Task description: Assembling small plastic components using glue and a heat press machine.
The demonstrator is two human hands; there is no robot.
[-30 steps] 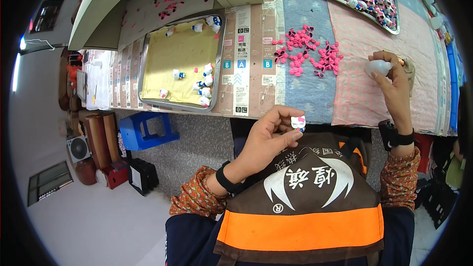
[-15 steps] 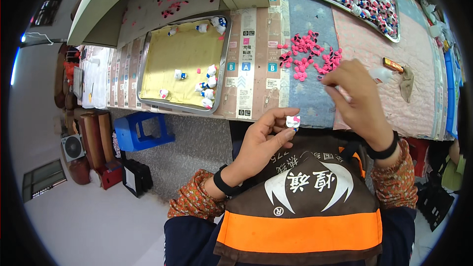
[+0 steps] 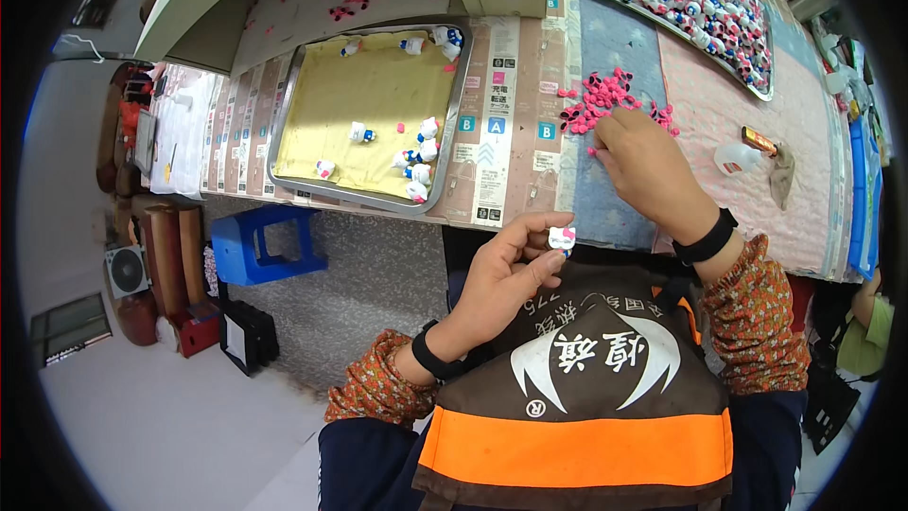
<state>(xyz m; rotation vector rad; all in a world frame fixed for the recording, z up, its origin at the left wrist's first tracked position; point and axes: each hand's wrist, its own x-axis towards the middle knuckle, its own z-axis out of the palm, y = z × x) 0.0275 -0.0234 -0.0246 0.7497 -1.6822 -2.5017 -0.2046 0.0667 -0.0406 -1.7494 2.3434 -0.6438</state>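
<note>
A small white cat figurine [image 3: 562,237] with a pink bow and a blue lower part is pinched between the thumb and fingers of my left hand [image 3: 506,270], just off the table's front edge. My right hand [image 3: 653,166] reaches down to the near side of a heap of small pink pieces [image 3: 605,99] on the blue cloth [image 3: 605,199]. Its fingers are bent together and point at the pieces. Whatever lies between those fingertips is hidden from view.
Left stands a metal tray [image 3: 355,197] lined with yellow cloth, several figurines in it. A fuller figurine tray [image 3: 768,90] lies far right. A white bottle [image 3: 738,159] and an orange-and-black tube [image 3: 759,141] rest on pink cloth. A machine housing [image 3: 506,14] rises behind.
My right hand has moved left and farther onto the heap, uncovering the white bottle. The left hand keeps the figurine nearly in place. The whole view has shifted slightly.
</note>
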